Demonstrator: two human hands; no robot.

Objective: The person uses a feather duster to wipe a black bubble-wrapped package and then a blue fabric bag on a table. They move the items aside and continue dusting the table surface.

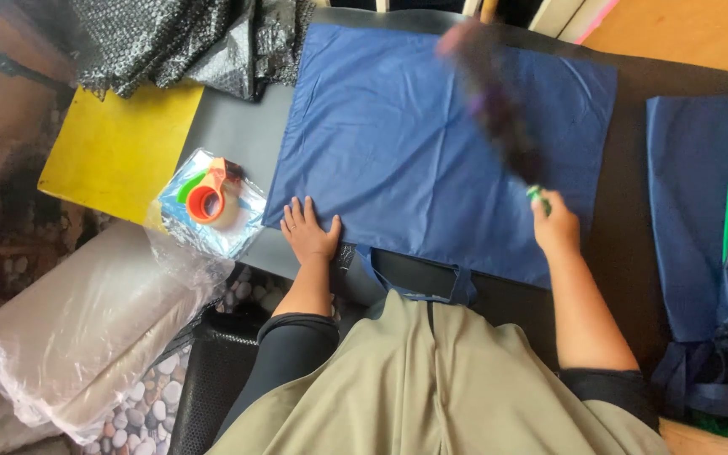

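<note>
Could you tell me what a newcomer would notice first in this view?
A large navy blue fabric bag lies flat across the dark table, the left hand pressing its lower left corner. The right hand holds a blurred, dark brush-like tool over the bag. Left of it, an orange tape dispenser sits beside a yellow sheet.

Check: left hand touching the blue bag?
Touching. The head view shows the left hand lying flat, palm down, on the lower left corner of the blue bag, fingers spread over the fabric with no gap.
</note>
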